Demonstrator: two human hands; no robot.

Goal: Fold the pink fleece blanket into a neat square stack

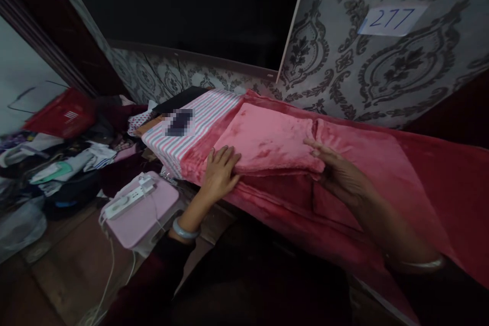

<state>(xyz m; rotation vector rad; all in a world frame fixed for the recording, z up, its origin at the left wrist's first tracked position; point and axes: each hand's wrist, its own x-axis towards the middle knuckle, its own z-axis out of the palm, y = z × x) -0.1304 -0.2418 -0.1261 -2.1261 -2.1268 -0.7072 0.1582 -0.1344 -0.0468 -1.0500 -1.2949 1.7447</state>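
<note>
A folded pink plush cloth (267,137) lies in a thick, neat pad on a longer stretch of pink and red plush fabric (367,158). My left hand (220,173) rests on the pad's near left corner, fingers spread and flat. At the pad's right end is my right hand (340,173), its fingers stretched out along the folded edge and touching it. Part of that hand's underside is hidden. Whether the cloth is a garment or a blanket I cannot tell.
Beyond the pad lies a striped cloth (214,104) with a blurred dark object (180,123) on it. A large dark screen (191,5) stands behind. To the left are a pink box (164,204) bearing a power strip (130,201), heaped clothes (76,163) and a red bag (63,112).
</note>
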